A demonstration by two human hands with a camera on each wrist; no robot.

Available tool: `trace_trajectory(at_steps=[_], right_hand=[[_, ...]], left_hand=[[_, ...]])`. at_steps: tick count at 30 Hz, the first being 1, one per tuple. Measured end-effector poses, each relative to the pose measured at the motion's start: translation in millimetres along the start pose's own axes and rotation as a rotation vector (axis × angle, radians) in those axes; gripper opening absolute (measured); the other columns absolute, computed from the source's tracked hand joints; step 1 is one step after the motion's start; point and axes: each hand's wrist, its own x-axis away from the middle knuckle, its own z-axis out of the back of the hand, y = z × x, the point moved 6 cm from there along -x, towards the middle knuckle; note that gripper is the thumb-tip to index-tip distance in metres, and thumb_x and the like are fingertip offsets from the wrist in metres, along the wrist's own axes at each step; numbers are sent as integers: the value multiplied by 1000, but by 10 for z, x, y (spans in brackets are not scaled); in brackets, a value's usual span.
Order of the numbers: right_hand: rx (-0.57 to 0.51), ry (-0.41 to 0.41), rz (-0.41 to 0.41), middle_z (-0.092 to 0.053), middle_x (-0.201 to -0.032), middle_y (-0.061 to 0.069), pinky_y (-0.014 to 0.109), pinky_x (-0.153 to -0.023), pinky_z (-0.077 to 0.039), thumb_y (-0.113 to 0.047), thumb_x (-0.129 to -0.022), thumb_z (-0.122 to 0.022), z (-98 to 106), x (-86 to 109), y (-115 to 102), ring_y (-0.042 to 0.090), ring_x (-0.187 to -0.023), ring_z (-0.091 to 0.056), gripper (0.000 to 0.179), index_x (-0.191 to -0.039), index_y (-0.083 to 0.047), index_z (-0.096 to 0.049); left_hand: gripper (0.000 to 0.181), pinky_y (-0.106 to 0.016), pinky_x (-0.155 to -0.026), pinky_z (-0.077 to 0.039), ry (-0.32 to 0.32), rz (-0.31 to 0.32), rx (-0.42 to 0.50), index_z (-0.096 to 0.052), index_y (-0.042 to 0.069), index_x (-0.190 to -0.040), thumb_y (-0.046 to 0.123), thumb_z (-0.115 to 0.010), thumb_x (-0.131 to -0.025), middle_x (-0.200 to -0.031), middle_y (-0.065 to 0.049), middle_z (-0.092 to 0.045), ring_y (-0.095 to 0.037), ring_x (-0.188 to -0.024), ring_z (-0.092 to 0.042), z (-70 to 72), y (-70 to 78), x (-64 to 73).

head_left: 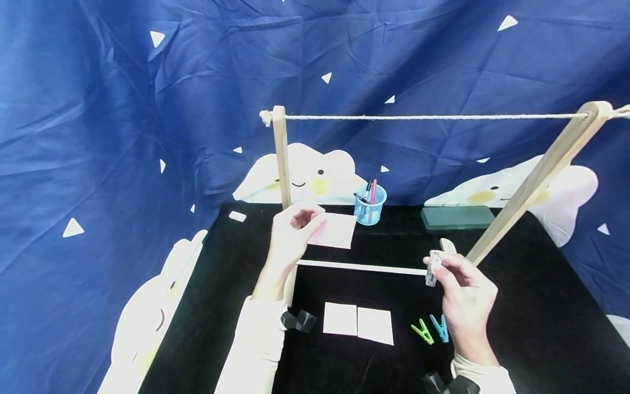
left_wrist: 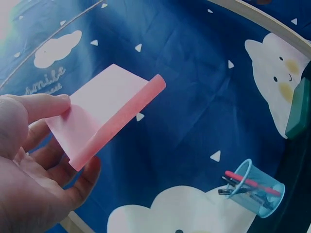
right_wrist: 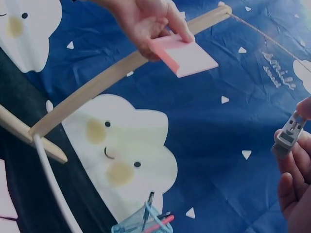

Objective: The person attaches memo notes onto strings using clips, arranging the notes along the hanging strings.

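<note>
My left hand (head_left: 290, 232) pinches a pink paper note (head_left: 337, 230) by its left edge, raised below the rope near the left post. One edge of the note (left_wrist: 104, 104) curls over in the left wrist view. On the right, my right hand (head_left: 467, 290) holds a small grey clothespin (right_wrist: 290, 134) between thumb and fingers, in front of the right post. Two pale paper notes (head_left: 340, 318) lie side by side on the black tabletop between the arms. A green clothespin (head_left: 422, 331) and a blue clothespin (head_left: 439, 328) lie beside my right wrist.
A rope (head_left: 418, 117) is strung between a left wooden post (head_left: 281, 158) and a right wooden post (head_left: 536, 180). A white bar (head_left: 364, 267) joins the frame lower down. Behind stand a blue pen cup (head_left: 370, 210) and a green case (head_left: 456, 218); a white block (head_left: 237, 216) lies left.
</note>
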Motion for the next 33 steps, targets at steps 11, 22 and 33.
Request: trace_trajectory(at_steps=[11,22,33], right_hand=[[-206,-49,25,-77,-85,12,22,-68,-57,27,-84,-51,-305,-204,-178,21,-76,-76,26,-94,15,-72],[-312,-117,35,-76,-87,15,27,-73,-59,26,-85,-49,-494,-373,-319,25,-76,-74,27,-94,15,-72],[-381,-129,52,-75,-87,17,29,-74,-59,24,-86,-51,-612,-488,-462,27,-76,-73,22,-95,18,-71]], left_hand=[[20,-17,-79,-51,22,46,-28,-70,-8,-104,-1,-75,-87,-98,-26,-70,-13,-83,-61,-100,64,-58],[22,-16,-81,-50,33,30,-3,-68,-9,-108,-2,-74,-87,-103,-26,-70,-12,-86,-61,-223,171,-182],[22,-17,-85,-48,37,31,48,-67,-11,-108,-2,-72,-88,-106,-28,-69,-10,-88,-59,-323,296,-319]])
